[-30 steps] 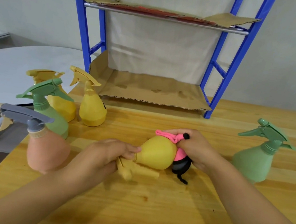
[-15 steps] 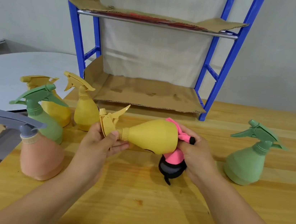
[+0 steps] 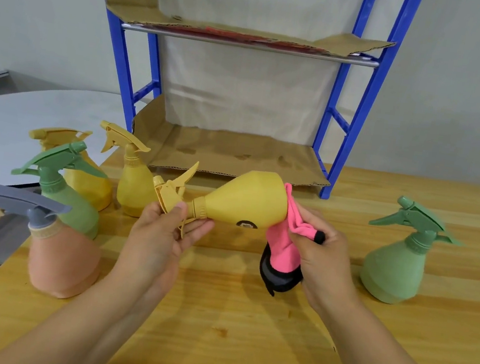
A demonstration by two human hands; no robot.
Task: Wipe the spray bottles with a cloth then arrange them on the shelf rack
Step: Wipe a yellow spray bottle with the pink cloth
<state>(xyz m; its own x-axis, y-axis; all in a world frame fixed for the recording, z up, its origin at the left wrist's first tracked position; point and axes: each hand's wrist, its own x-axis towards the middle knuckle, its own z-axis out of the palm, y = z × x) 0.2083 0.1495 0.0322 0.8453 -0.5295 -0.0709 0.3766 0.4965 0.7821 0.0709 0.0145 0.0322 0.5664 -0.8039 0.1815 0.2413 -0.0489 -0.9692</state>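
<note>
Head: left hand grips yellow bottle neck; right hand pinches cloth at base edge, above table.

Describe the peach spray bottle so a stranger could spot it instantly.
On the wooden table before the blue shelf rack, look to the left edge. The peach bottle stands nearest the viewer there. Only it has a grey trigger head; the green bottle and yellow bottles behind it don't.

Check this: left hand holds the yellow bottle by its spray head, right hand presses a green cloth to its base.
One slip: the head view shows the cloth pink and black, not green. The left hand, right hand and yellow bottle are as stated.
</note>
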